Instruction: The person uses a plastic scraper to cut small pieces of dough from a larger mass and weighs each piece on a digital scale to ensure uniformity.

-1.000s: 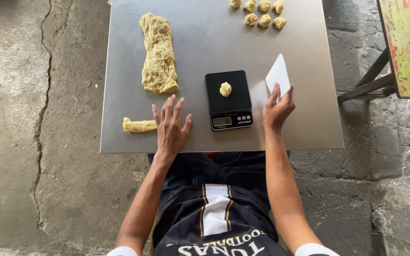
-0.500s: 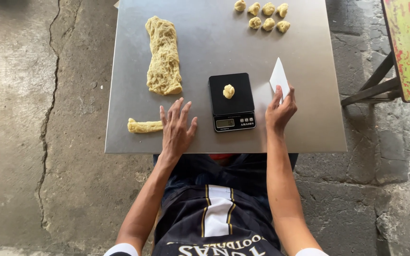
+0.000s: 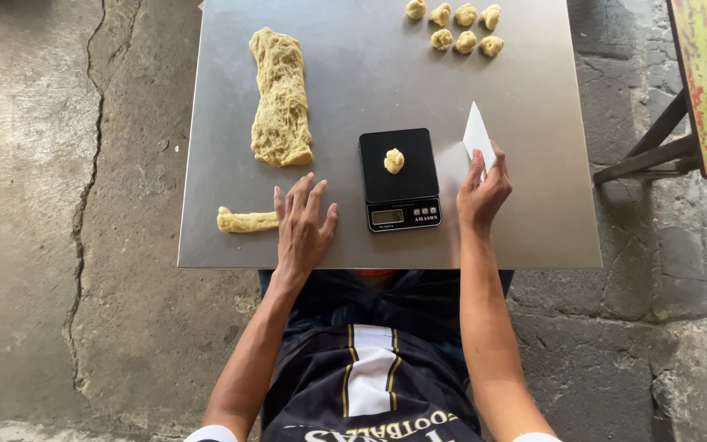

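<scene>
The left hand point(image 3: 300, 225) lies flat with fingers spread on the metal table point(image 3: 533, 164), touching the end of a short dough strip point(image 3: 245, 220) whose long axis runs left to right. The right hand point(image 3: 483, 192) grips a white scraper point(image 3: 478, 135), tilted and pointing away, just beside the black scale point(image 3: 398, 182) carrying a small dough ball point(image 3: 394, 160).

On the tabletop point(image 3: 533, 205) a scale point(image 3: 398, 178) sits near the front edge, with a small dough lump point(image 3: 394, 160) on its platform. Left of the scale the left hand point(image 3: 300, 225) lies flat, touching a short dough strip point(image 3: 245, 220) at its left. Behind that strip lies a long dough slab point(image 3: 280, 98). Right of the scale the right hand point(image 3: 482, 192) holds a scraper point(image 3: 477, 137). A cluster of dough balls point(image 3: 460, 26) lies at the far right.
</scene>
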